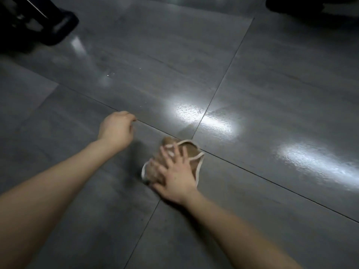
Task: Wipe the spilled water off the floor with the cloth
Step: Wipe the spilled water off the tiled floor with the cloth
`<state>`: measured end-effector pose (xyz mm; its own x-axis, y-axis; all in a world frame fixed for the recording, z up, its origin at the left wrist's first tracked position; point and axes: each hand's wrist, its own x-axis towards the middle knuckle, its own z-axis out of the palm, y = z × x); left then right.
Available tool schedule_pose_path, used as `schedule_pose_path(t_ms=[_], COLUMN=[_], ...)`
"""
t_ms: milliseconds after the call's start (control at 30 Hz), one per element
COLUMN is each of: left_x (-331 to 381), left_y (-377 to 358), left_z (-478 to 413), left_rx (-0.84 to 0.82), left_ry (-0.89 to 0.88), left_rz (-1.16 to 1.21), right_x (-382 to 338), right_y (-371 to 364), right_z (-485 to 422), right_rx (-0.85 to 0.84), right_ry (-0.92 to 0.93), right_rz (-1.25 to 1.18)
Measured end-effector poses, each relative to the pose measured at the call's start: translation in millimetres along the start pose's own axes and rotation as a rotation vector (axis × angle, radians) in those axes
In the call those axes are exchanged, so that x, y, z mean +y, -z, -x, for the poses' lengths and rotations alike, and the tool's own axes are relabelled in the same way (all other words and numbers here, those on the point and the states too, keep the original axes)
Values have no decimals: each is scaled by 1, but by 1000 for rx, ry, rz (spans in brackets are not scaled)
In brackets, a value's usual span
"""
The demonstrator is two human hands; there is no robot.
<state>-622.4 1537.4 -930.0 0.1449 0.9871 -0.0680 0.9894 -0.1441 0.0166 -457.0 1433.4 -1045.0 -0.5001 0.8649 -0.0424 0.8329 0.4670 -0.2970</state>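
**A:** Pressing flat is the right idea. The right grip [172, 171] is spread, its fingers fanned over the crumpled brown cloth with cream edging [191, 152], pinning it to the dark grey tiled floor [272, 74].

**B:** And the other one?

**A:** The left grip [115, 131] is just left of the cloth and slightly beyond it. It is loosely curled and pinches nothing. I cannot tell whether it touches the floor.

**B:** Where is the water, then?

**A:** Just beyond the cloth, to its right, there is a bright speckled sheen [186, 111]. I judge that to be a wet film catching the light. Well beyond the cloth, to its left, a few tiny glinting droplets [107, 75] sit on the tile. Farthest beyond the cloth on that side stands a black chair base [60, 26].

**B:** So how should the wipe go?

**A:** Push the cloth away from the body into the sheen with the whole palm loaded, in overlapping strokes. The cloth is bunched, so flattening it first would give more dry face. The droplets beyond it call for a longer reach, and the idle grip could brace on the floor for that.
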Motion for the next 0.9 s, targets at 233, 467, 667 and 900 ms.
schedule_pose_path(t_ms=[233, 467, 667, 900], left_x=[-66, -145, -204, -245], left_y=[28, 44, 7, -23], left_z=[5, 26, 63, 85], left_rx=[-38, -70, -89, -106], left_ry=[-275, -360, 16, 138], left_rz=[-252, -384, -115, -8], right_x=[0, 143, 12, -160], right_y=[-11, 40, 5, -53], right_z=[29, -3, -71, -20], right_rx=[-91, 86, 79, -152], right_ry=[462, -447, -485, 477], right_rz=[81, 132, 83, 65])
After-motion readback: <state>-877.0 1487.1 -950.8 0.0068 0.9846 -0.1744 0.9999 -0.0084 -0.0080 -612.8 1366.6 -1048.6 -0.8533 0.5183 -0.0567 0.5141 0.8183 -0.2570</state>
